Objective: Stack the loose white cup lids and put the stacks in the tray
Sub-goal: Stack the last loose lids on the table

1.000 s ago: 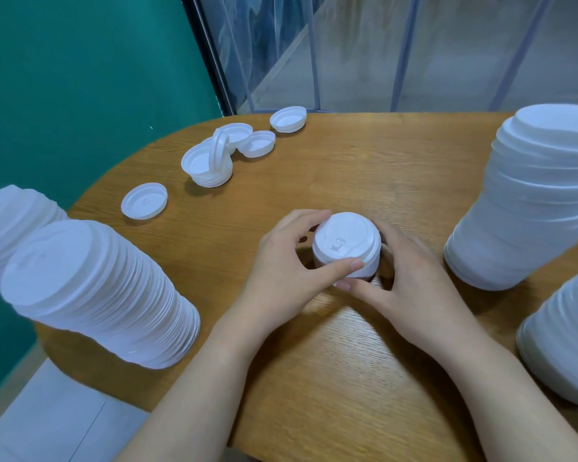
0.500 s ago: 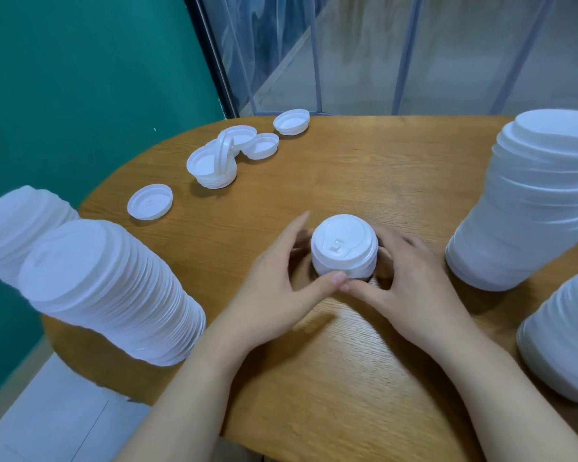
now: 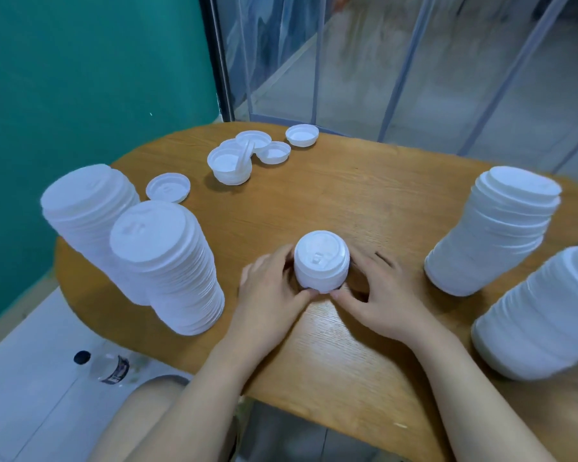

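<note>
White lids form a short stack (image 3: 321,265) at the centre of the wooden surface (image 3: 364,201); the left hand (image 3: 271,291) at 9 o'clock and the right hand (image 3: 384,295) at 3 o'clock both grip it. Loose lids (image 3: 247,155) lie toward 11 o'clock. Tall stacks (image 3: 161,261) stand at both sides.

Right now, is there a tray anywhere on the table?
No, the wooden table holds only loose lids, tall lid stacks and the short stack between both hands.
</note>
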A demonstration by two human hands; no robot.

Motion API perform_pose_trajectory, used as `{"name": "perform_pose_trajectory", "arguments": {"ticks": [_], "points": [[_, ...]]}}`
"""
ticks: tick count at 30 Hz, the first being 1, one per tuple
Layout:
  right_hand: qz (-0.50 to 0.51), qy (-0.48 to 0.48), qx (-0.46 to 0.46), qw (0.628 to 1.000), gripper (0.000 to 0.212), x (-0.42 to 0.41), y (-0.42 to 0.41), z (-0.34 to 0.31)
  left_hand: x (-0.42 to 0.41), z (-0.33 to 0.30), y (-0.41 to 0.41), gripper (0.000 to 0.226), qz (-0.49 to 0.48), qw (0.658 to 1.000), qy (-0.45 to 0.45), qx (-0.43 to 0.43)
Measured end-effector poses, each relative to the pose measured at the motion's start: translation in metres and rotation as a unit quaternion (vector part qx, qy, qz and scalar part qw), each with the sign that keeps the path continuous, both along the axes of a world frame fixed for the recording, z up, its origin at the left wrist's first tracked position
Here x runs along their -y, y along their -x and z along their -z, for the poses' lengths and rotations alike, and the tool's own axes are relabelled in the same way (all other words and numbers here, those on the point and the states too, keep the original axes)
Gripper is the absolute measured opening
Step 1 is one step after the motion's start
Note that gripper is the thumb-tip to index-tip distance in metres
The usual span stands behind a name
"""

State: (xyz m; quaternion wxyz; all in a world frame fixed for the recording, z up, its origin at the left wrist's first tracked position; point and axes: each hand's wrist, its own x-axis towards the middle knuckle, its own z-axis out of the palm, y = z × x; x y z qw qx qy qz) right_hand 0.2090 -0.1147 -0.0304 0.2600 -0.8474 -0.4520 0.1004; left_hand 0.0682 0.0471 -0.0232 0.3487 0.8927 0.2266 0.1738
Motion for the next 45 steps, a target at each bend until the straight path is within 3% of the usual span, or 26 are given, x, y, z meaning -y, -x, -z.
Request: {"name": "perform_pose_trajectory", "arguments": {"ticks": [8,12,17,21,25,30,34,39,45], "points": [[0.000,0.060,-0.009,0.998,0.064,-0.007,-0.003,-0.013,-0.008,0.006,-0.008,0.083,-0.001,1.000,0.017,0.006],[0.071,0.001,-0.091,0.993,0.050,-0.020,-0.021,-0.032,-0.011,0.009,-0.017,0.081,-0.034,0.999,0.019,0.008],[0.122,-0.108,-0.108,0.981,0.033,-0.065,-0.052,-0.054,-0.022,0.011,-0.032,0.072,-0.070,0.997,0.039,0.017],[0.084,-0.152,-0.128,0.976,0.019,-0.115,-0.078,-0.072,-0.030,0.014,-0.038,0.073,-0.138,0.990,0.028,0.027],[0.005,-0.156,-0.139,0.978,0.019,-0.171,-0.100,-0.083,-0.031,0.016,-0.043,0.074,-0.194,0.981,0.013,0.024],[-0.063,-0.110,-0.116,0.985,0.033,-0.232,-0.111,-0.069,-0.039,0.018,-0.052,0.074,-0.252,0.967,0.000,0.026],[-0.110,-0.078,-0.042,0.990,0.048,-0.259,-0.112,-0.061,-0.044,0.019,-0.058,0.072,-0.274,0.961,-0.012,0.018],[-0.109,-0.094,0.031,0.989,0.026,-0.264,-0.125,-0.052,-0.045,0.019,-0.062,0.073,-0.284,0.959,-0.019,0.014],[-0.079,-0.178,-0.018,0.981,0.018,-0.239,-0.128,-0.058,-0.044,0.016,-0.063,0.075,-0.281,0.959,-0.017,0.011]]}}
